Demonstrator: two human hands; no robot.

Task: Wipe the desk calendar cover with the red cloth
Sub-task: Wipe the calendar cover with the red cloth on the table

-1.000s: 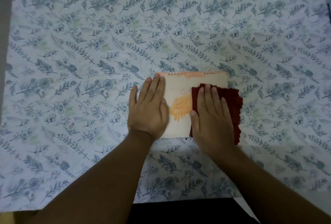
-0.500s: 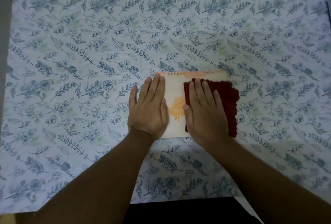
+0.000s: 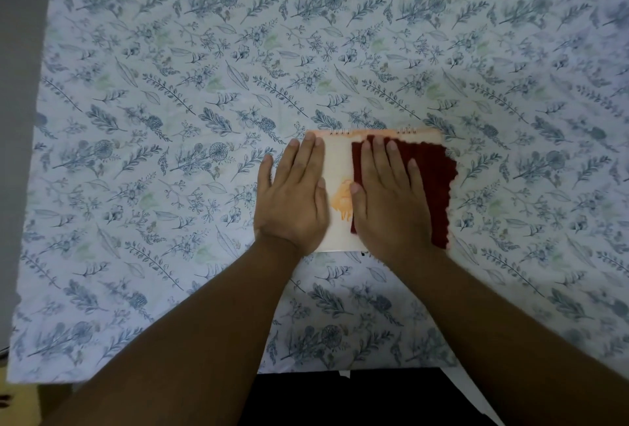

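A cream, spiral-bound desk calendar (image 3: 340, 167) lies flat on a bench covered by a pale cloth printed with blue-grey leaves and flowers (image 3: 170, 119), a little right of the middle of the view and near the person's edge. The left hand (image 3: 292, 197) rests palm down, fingers straight and close together, across the calendar's left edge, half on the cover and half on the patterned covering. The right hand (image 3: 391, 201) lies just as flat on a dark red cloth with a ragged edge (image 3: 432, 187), pressing it onto the right part of the cover; its grip is open, fingers extended rather than curled around the fabric. Between the two hands an orange printed motif (image 3: 342, 202) shows (partly hidden by the cloth). The cloth's right side overhangs the calendar's right edge.
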